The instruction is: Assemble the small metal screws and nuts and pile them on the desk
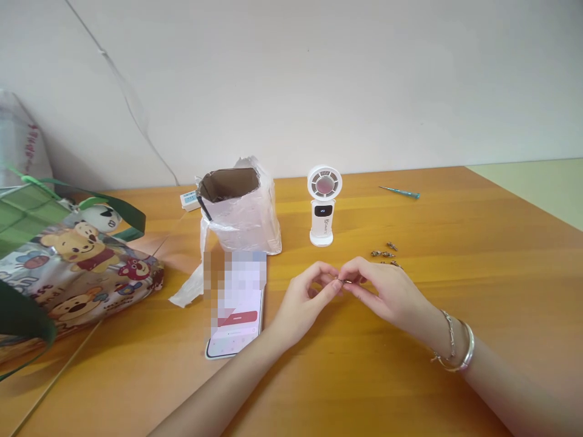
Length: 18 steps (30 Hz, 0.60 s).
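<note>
My left hand (312,295) and my right hand (385,288) meet over the middle of the wooden table. Between their fingertips is a small metal part (345,281), pinched from both sides and mostly covered by the fingers. Just beyond my right hand lie several small metal parts (381,254), some partly hidden behind it; their exact kind is too small to make out. A silver bangle and a chain bracelet circle my right wrist.
A white handheld fan (323,209) stands upright beyond my hands. Left of it is an open box in plastic wrap (243,221), with a lit phone (237,328) in front. A teal-handled screwdriver (405,193) lies at back right. A cartoon-print bag (82,273) fills the left side.
</note>
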Available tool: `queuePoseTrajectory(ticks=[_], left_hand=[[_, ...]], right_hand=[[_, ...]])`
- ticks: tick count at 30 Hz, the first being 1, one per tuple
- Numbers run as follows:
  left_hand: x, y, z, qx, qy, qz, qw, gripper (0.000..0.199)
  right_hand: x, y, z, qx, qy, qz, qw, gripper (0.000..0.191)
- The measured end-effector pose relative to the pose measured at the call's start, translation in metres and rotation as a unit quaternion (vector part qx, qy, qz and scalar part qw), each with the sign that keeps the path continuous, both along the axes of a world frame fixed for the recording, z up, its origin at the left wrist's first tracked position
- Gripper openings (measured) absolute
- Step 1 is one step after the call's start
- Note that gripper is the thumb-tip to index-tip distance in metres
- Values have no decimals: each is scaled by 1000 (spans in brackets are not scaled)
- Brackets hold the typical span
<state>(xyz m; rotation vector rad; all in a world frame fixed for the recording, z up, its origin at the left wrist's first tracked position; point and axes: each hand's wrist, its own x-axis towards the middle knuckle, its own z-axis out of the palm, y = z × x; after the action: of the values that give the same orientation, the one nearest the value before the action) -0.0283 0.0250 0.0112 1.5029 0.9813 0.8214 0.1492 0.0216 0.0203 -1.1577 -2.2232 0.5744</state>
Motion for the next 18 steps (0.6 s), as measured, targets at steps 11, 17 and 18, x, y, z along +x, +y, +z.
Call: queuePoseTrajectory(ticks=[11,17,18], left_hand=[[0,0,4,60,64,5,996,15],[-1,0,4,41,44,-15,998,18],[-1,0,4,38,40,-16,998,18]], right_hand=[[2,1,0,34,-55,-14,998,5],[2,1,-2,55,-82,5,995,7],[2,0,-2,60,-84,8,995,7]])
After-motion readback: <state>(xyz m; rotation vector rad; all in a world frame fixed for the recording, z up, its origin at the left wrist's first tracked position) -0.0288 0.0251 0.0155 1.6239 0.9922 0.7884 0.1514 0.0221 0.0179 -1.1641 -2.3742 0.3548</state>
